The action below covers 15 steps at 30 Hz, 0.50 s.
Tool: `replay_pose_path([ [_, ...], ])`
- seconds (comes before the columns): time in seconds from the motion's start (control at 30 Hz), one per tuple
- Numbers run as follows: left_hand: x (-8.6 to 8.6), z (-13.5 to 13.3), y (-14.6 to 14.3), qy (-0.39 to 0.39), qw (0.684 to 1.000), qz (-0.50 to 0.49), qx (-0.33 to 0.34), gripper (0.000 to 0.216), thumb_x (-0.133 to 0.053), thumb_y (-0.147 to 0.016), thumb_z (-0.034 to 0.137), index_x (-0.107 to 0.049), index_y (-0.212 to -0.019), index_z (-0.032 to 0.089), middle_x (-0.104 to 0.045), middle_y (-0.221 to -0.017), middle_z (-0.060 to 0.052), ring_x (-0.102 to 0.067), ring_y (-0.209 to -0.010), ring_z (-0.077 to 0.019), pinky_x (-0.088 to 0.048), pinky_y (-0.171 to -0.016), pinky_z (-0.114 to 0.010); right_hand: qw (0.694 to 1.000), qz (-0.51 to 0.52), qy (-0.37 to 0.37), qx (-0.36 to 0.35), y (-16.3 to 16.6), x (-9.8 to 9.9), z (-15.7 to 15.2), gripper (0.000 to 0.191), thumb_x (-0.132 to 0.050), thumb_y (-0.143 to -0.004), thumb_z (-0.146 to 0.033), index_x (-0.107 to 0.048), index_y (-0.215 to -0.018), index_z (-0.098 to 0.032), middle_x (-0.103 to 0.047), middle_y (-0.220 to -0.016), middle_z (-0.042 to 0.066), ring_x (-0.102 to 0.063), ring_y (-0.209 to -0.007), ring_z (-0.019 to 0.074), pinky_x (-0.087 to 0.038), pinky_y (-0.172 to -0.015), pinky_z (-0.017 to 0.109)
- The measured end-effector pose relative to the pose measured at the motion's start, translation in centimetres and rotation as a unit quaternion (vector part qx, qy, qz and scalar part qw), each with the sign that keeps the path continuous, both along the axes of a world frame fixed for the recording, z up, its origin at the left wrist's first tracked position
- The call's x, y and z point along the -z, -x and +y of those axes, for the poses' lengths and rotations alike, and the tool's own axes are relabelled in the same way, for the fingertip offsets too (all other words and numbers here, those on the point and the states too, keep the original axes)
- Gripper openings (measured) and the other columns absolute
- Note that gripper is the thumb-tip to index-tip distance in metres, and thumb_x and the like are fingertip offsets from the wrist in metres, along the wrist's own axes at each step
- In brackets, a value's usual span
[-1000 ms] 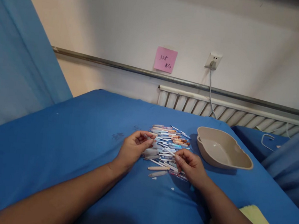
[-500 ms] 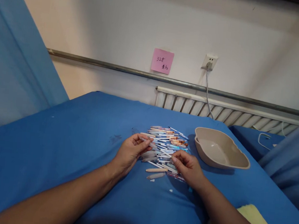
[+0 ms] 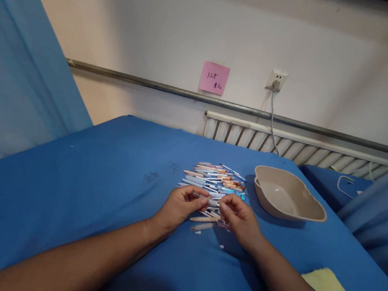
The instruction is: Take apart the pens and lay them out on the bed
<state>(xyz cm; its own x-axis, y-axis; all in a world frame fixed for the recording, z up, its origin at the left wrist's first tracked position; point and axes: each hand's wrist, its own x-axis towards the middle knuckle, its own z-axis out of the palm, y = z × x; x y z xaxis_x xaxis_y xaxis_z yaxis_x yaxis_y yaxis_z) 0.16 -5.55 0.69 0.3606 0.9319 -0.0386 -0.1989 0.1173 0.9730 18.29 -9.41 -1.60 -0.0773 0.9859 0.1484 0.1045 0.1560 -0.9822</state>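
Observation:
Over a pile of pens (image 3: 201, 168) and white refills, both of my hands are closed and close together. Between the fingertips of my left hand (image 3: 183, 208) is a pale pen barrel (image 3: 213, 202), pointing to the right. My right hand (image 3: 240, 222) pinches the end of a thin white refill, which lines up with the barrel's right end. How far the refill sits inside the barrel is hidden by the fingers. Below the hands lie a peach pen (image 3: 204, 219) and a clear grey pen (image 3: 203, 227).
A beige basin (image 3: 287, 196) stands right of the pile on the blue sheet (image 3: 137, 172). A yellow cloth (image 3: 327, 288) lies at the lower right, partly behind my right forearm. A radiator (image 3: 249, 134) and a metal rail (image 3: 158, 86) run along the wall.
My left hand has moved right and slightly down with the pen barrel, bringing it up to the refill in my right hand. The gap between the hands has closed.

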Motion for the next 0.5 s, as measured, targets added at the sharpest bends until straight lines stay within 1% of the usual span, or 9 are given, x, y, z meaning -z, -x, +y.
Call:
replay_pose_path([
  [0.07, 0.1, -0.3, -0.1, -0.002, 1.000, -0.001, 0.004, 0.029, -0.080, -0.061, 0.027, -0.069, -0.084, 0.013, -0.070, -0.068, -0.002, -0.063, -0.060, -0.0113, -0.050, -0.060, -0.021, 0.999, 0.047, 0.010, 0.010, 0.3, -0.1, -0.2, 0.029, -0.057, -0.081, -0.049, -0.053, -0.092, -0.022, -0.059, -0.078, 0.001, -0.054, -0.067, 0.0141, -0.045, -0.063, 0.025],
  [0.13, 0.3, -0.6, -0.2, 0.006, 1.000, -0.010, 0.014, 0.029, -0.080, -0.061, 0.026, -0.068, -0.083, 0.013, -0.070, -0.070, -0.003, -0.063, -0.061, -0.0120, -0.051, -0.061, -0.023, 0.996, 0.089, 0.024, -0.005, 0.7, -0.3, -0.6, 0.035, -0.057, -0.081, -0.049, -0.052, -0.104, -0.023, -0.061, -0.094, 0.004, -0.058, -0.084, 0.0176, -0.047, -0.075, 0.030],
  [0.23, 0.5, -0.9, -0.4, 0.018, 0.999, -0.019, 0.036, 0.028, -0.080, -0.062, 0.027, -0.066, -0.082, 0.013, -0.070, -0.068, -0.002, -0.064, -0.061, -0.0131, -0.052, -0.061, -0.025, 0.990, 0.127, 0.024, -0.048, 1.4, -0.5, -1.4, 0.038, -0.057, -0.082, -0.049, -0.051, -0.112, -0.025, -0.059, -0.112, 0.007, -0.055, -0.106, 0.0222, -0.044, -0.091, 0.037],
  [0.33, 0.4, -1.1, -0.5, 0.015, 0.999, -0.014, 0.035, 0.029, -0.080, -0.061, 0.028, -0.065, -0.081, 0.013, -0.068, -0.065, -0.001, -0.063, -0.058, -0.0120, -0.051, -0.057, -0.023, 0.988, 0.135, 0.002, -0.071, 1.7, -0.6, -1.9, 0.040, -0.057, -0.082, -0.049, -0.050, -0.114, -0.026, -0.055, -0.122, 0.008, -0.050, -0.115, 0.0239, -0.040, -0.098, 0.041],
  [0.5, 0.1, -1.1, -0.5, 0.025, 0.999, -0.015, 0.045, 0.027, -0.080, -0.062, 0.028, -0.064, -0.079, 0.014, -0.067, -0.062, 0.000, -0.062, -0.057, -0.0114, -0.050, -0.057, -0.022, 0.989, 0.117, 0.000, -0.092, 1.4, -0.7, -2.1, 0.043, -0.058, -0.082, -0.048, -0.048, -0.118, -0.027, -0.050, -0.129, 0.008, -0.041, -0.125, 0.0248, -0.036, -0.102, 0.043],
])
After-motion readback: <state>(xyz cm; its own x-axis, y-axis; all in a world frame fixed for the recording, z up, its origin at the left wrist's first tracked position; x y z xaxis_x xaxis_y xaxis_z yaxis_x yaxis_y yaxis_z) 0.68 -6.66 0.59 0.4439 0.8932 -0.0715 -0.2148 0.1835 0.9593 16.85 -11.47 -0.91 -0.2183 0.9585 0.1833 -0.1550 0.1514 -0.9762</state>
